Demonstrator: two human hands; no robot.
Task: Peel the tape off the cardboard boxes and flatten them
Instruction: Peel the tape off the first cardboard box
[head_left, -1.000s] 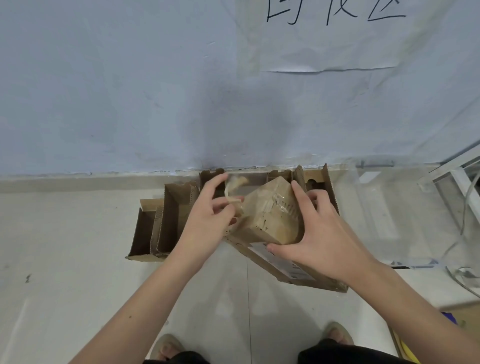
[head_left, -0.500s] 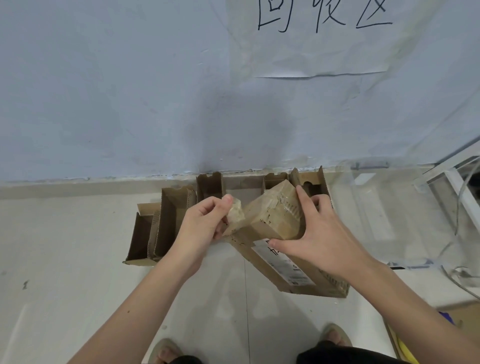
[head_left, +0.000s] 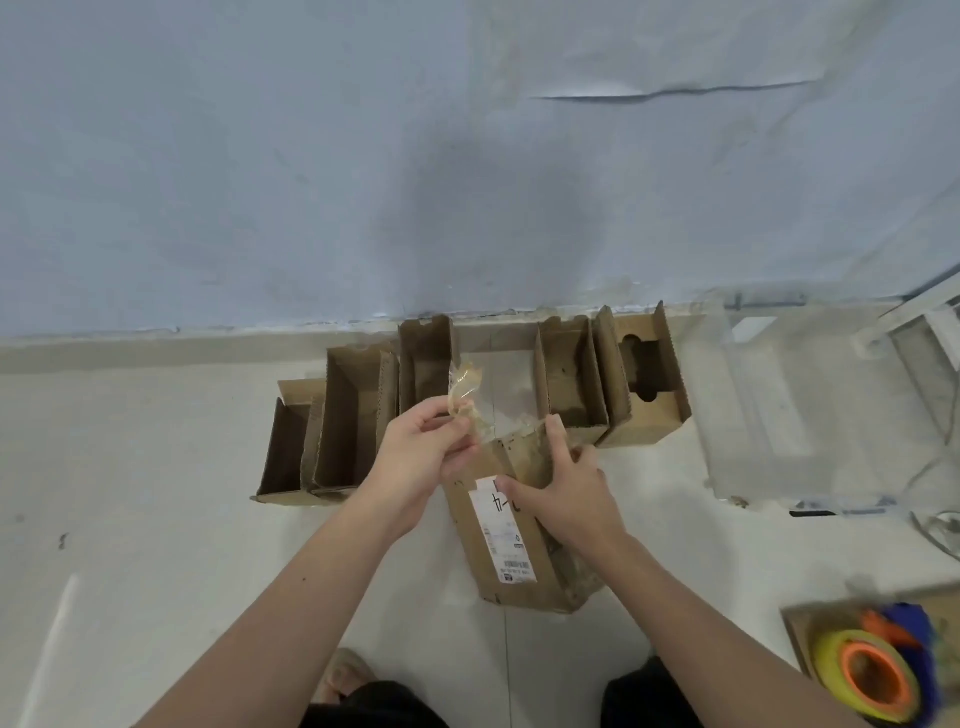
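Pale floor ran to the far wall, open boxes lined along it. Left hand pinched clear tape peeling off the near box, right hand clamping it. Next, probably: pull free, then flatten.

Two bare hands are in shot, the left hand and the right hand, working one brown cardboard box with a white shipping label and one crumpled strip of clear tape. Behind them, five open brown cardboard boxes line the wall. At the lower right, one blurred yellow tape roll with an orange core.
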